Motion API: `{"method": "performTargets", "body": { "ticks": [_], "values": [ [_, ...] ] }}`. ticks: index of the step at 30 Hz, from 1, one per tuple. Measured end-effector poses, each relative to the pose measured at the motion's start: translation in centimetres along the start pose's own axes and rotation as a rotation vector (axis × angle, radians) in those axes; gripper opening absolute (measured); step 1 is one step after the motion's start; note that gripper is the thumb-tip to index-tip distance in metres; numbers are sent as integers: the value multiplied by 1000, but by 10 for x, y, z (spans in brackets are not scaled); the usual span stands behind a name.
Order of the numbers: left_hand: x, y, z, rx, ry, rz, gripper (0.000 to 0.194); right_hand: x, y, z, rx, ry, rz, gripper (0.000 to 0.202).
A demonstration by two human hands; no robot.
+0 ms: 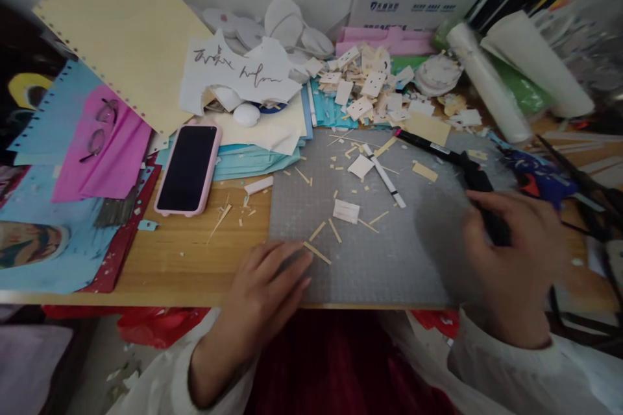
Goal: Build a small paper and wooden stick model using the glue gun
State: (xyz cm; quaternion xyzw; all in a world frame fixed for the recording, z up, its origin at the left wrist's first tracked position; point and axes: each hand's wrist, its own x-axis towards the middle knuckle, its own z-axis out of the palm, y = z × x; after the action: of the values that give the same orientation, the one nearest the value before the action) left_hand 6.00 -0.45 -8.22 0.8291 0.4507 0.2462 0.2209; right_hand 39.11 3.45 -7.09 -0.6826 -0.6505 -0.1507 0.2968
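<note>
My left hand rests at the table's front edge, fingers stretched out and lying partly on the grey cutting mat. Its fingertips are beside a thin cream paper strip, and nothing shows in the hand. My right hand, slightly blurred, is over the mat's right side, thumb and fingers curled around a black-handled tool whose exact kind I cannot make out. A black marker lies by the tool's far end. Mid-mat are a lined paper piece, a white pen and several paper scraps.
A pink-cased phone lies left of the mat, near folded pink paper with glasses on it. Behind the mat rises a pile of small cut cards. Scissors and white rolls crowd the right side.
</note>
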Motion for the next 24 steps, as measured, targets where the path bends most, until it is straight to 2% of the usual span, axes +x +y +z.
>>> {"method": "performTargets", "body": {
  "ticks": [4, 8, 14, 17, 20, 24],
  "values": [
    [-3, 6, 6, 128, -119, 31, 49, -7, 30, 4, -195, 5, 126, 38],
    [-5, 8, 8, 213, -162, 36, 53, -13, 52, 8, -254, -122, 158, 47],
    [0, 14, 14, 227, -104, 59, 52, -3, 60, 19, -364, -208, 171, 49],
    [4, 18, 17, 167, -103, 33, 53, 4, 59, 24, -417, -260, 186, 46],
    [5, 18, 16, 68, -69, -3, 52, 6, 55, 18, -413, -208, 174, 46],
    [1, 16, 12, 105, 13, 52, 44, 2, 45, -9, -375, -76, 172, 51]
  ]
}}
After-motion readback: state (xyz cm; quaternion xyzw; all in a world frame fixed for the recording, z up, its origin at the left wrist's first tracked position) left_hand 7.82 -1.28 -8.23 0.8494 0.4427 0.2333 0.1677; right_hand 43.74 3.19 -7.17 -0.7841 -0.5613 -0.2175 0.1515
